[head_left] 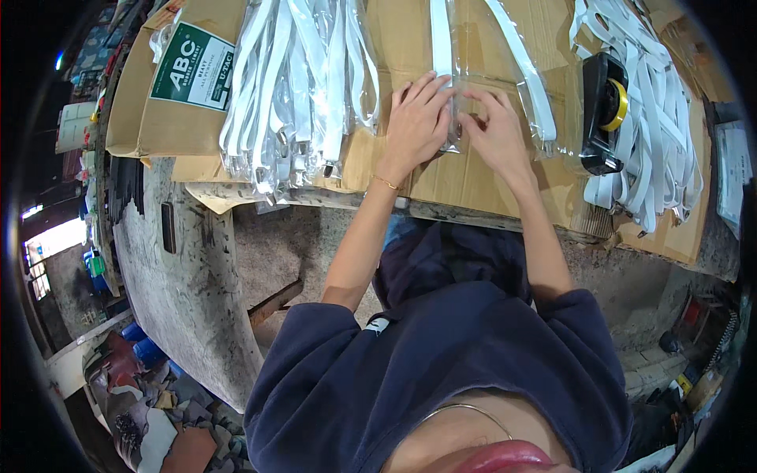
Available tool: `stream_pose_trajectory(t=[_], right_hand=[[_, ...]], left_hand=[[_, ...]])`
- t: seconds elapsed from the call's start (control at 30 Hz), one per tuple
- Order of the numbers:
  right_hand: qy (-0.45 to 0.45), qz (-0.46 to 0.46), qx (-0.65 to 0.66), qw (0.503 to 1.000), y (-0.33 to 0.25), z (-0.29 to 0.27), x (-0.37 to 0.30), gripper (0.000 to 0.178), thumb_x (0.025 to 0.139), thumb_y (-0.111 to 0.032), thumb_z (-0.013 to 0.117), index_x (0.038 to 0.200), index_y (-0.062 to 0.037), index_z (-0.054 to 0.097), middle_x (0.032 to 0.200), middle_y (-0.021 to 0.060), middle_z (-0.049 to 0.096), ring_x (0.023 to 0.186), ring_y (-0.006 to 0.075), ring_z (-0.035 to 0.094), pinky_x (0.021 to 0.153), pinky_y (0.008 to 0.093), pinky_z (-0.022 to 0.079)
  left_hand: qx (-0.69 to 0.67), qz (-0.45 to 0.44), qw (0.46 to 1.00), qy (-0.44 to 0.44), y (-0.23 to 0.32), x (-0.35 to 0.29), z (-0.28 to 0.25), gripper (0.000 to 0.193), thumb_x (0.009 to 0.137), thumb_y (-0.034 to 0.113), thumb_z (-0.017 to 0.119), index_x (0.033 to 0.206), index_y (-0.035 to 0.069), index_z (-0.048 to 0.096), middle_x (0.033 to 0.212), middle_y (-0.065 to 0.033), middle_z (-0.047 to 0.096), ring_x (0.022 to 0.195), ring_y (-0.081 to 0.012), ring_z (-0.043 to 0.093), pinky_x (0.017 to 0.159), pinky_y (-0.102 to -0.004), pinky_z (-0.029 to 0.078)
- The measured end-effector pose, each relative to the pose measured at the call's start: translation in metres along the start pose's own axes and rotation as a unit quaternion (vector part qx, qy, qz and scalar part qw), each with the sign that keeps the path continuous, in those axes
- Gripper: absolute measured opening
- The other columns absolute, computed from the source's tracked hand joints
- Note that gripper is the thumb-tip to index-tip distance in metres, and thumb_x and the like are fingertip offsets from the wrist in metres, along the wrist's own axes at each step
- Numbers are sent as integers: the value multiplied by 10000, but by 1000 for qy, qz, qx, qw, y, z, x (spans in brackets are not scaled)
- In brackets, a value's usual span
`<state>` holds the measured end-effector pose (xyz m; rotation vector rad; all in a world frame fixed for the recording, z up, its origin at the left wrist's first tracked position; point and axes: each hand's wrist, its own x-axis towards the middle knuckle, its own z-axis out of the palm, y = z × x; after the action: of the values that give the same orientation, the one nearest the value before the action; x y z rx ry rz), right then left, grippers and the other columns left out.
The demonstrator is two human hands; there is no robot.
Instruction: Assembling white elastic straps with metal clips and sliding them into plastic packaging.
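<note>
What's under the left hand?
The left hand lies partly over a clear sleeve with a white strap inside, on brown cardboard. Whatever is directly beneath it is covered, so I can't tell.

At the far left, a cardboard box (pixel 126 118) bears a rectangular green-and-white label (pixel 192 66), with large white capitals on its green part and smaller print beside them. On the right, a pale packet's (pixel 733 177) dark marks are too small to read.

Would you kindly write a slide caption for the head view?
Left hand on a bagged white strap, right hand beside it, over cardboard, with a black tape dispenser to the right.
</note>
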<state>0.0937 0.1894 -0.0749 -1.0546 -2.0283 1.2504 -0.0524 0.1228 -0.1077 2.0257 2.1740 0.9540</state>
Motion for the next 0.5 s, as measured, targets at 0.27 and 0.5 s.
stream_pose_trajectory(t=[0.27,0.5], right_hand=[[248,27,-49,967,-29,-124,-91,132,869,-33,631,992,8,655,862,-9,598,662,50,497,554,195,402],[112,207,-83,968,4,-200,-55,273,878,-200,647,1024,29,673,802,-13,594,622,35,456,501,208,357]], left_hand=[[-5,-2,1000,-3,-1,-1,-6,309,865,128,505,1153,106,615,1315,-60,540,1295,-241,423,1073,-428,269],[-19,8,1000,7,-2,3,2,286,858,129,515,1119,86,624,1288,-64,555,1272,-251,443,1066,-434,278]])
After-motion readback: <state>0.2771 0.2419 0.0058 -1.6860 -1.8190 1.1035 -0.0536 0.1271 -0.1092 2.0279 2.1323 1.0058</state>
